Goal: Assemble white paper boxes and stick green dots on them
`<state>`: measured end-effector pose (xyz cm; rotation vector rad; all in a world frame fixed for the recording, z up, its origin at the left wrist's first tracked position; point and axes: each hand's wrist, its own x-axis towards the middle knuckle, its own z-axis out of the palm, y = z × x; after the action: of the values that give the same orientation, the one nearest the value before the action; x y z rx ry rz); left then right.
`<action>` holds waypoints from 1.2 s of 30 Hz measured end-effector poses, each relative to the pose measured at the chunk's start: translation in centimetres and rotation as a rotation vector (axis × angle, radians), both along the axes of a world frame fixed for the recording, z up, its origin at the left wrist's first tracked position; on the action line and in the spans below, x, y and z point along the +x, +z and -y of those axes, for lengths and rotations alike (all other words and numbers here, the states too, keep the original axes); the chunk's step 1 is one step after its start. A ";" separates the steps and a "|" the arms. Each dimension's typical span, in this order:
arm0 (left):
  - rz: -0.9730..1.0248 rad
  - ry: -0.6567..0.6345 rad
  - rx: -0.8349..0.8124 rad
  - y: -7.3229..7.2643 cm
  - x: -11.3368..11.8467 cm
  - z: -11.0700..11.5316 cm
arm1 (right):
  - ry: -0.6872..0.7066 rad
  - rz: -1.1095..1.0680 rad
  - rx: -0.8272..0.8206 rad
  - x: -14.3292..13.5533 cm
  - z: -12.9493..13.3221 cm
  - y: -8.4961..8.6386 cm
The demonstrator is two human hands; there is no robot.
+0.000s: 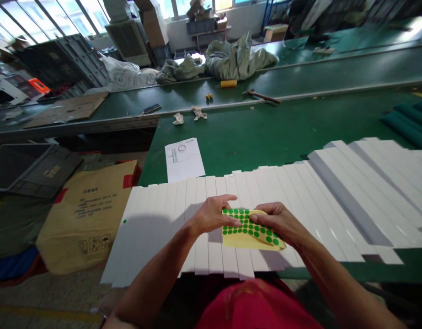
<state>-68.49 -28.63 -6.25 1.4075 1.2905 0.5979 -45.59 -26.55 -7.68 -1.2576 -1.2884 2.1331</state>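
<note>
While the right hand (pixel 282 223) has its grip closed on the right end of a yellow-backed sticker sheet (pixel 245 239) at lower centre, long axis running left to right, the left hand (pixel 211 214) lies at the other end, fingers partly spread, thumb over round green dots (pixel 246 221); whether it pinches anything, I cannot tell. Beneath, smooth, long white strips (pixel 282 183) line the green tabletop (pixel 238 141).

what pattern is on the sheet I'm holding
Green dots on a yellow sheet, shown in the head view.

Right fingers (pixel 270 208) part-hidden behind sheet (pixel 236 240)
</note>
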 end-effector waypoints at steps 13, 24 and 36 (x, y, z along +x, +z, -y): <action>0.591 0.929 0.094 -0.4 -3.4 4.0 | -0.531 -0.073 0.178 -6.8 4.2 -0.5; 0.483 0.832 0.066 -1.9 -3.3 5.5 | -0.631 -0.356 -0.152 -13.7 4.5 -0.7; 0.052 0.694 0.276 -0.9 -7.5 4.2 | -0.577 -0.300 -0.165 -15.4 3.8 -0.8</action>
<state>-76.04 -32.80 -7.16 1.1219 1.7044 1.3086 -60.96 -30.38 -8.45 -1.1367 -0.5470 1.9228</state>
